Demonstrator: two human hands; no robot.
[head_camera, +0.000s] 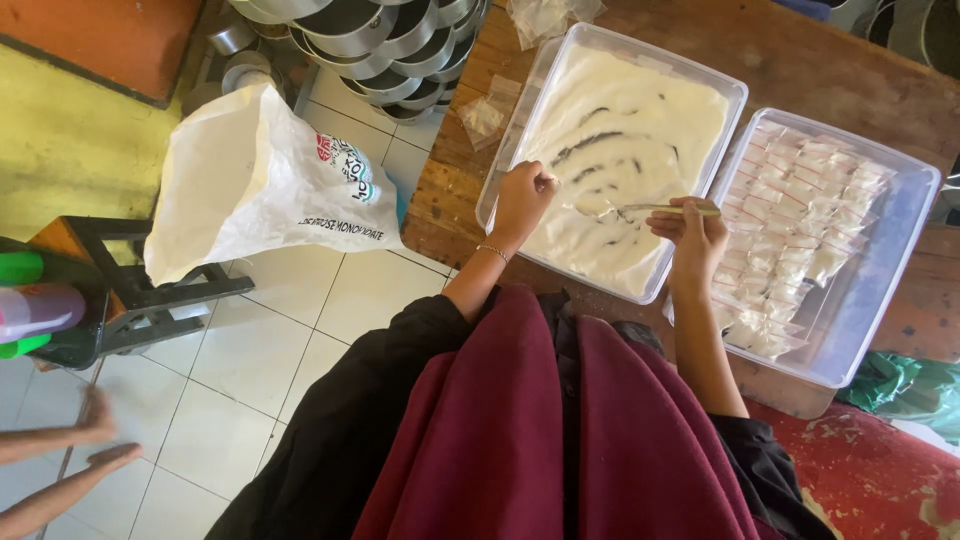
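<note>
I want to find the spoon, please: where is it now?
In the head view, the spoon is in the right hand, over the white powder tray, left of the tray of small filled bags.

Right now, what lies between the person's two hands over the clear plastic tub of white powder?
In the head view, only white powder and the spoon's bowl lie between left hand and right hand.

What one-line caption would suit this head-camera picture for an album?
Right hand spoons white powder from a clear tray; left hand pinches something small; filled packets sit in a second tray.
</note>
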